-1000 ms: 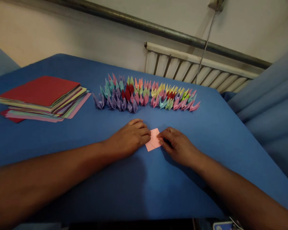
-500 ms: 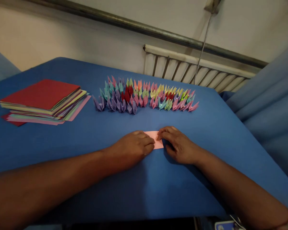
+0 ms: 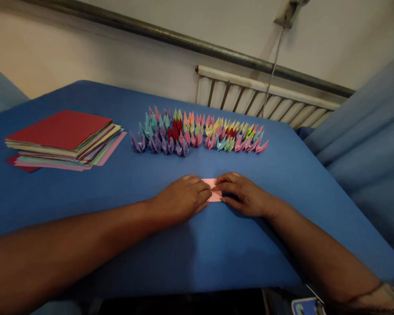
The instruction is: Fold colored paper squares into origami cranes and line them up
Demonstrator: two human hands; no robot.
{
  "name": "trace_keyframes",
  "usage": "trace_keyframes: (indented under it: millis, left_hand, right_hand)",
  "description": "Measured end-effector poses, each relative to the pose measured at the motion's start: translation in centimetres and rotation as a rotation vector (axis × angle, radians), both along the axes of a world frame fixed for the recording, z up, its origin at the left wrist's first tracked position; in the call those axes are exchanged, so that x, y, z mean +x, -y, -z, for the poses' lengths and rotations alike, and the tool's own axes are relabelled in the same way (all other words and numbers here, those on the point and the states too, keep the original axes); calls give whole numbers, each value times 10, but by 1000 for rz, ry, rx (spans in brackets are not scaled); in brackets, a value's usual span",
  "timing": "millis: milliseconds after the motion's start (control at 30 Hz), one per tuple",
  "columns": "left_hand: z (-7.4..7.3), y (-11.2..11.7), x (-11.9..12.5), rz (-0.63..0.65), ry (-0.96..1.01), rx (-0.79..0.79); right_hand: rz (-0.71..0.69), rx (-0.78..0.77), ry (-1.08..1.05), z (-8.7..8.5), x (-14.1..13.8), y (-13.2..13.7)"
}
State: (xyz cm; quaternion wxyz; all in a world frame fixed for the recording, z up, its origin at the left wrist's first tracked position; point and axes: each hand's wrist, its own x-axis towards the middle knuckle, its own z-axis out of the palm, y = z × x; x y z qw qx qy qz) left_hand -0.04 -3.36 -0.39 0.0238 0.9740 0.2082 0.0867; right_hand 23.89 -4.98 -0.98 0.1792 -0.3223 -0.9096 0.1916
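A small pink folded paper point(image 3: 218, 196) lies on the blue-covered table, between my two hands. My left hand point(image 3: 187, 197) presses on its left part, fingers bent together and hiding that end. From the other side my right hand point(image 3: 244, 192) holds the right part, with the thumb at the near edge and fingertips around the middle and far edge. Several folded paper cranes point(image 3: 175, 129) in many colours stand in rows beyond my hands.
A stack of coloured paper sheets point(image 3: 61, 131), red on top, lies on the table point(image 3: 144, 262) at the left. Behind the table are a radiator point(image 3: 243, 94) and a pipe point(image 3: 184, 41). A blue curtain point(image 3: 371, 140) hangs at the right.
My right thumb has moved in to the paper's near right edge, and the right fingertips have shifted slightly left. My left hand stays on the paper. The camera view has shifted a little.
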Motion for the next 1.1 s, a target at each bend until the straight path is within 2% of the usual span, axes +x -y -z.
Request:
trace_keyframes:
  millis: [167, 467, 667, 800, 1100]
  left_hand:
    - [3, -4, 0, 46, 31, 60]
    - [0, -5, -2, -2, 36, -2]
    - [4, -6, 0, -6, 45, 22]
    - [9, -8, -4, -25, 77, -21]
    - [4, -9, -2, -152, 184, -247]
  right_hand:
    - [-2, -37, -9, -4, 0, 4]
    - [-2, 92, -38, 12, -1, -6]
    - [38, 157, -38, 15, -10, -5]
    - [50, 121, -15, 16, -13, -1]
    - [254, -57, -183, 23, -24, -2]
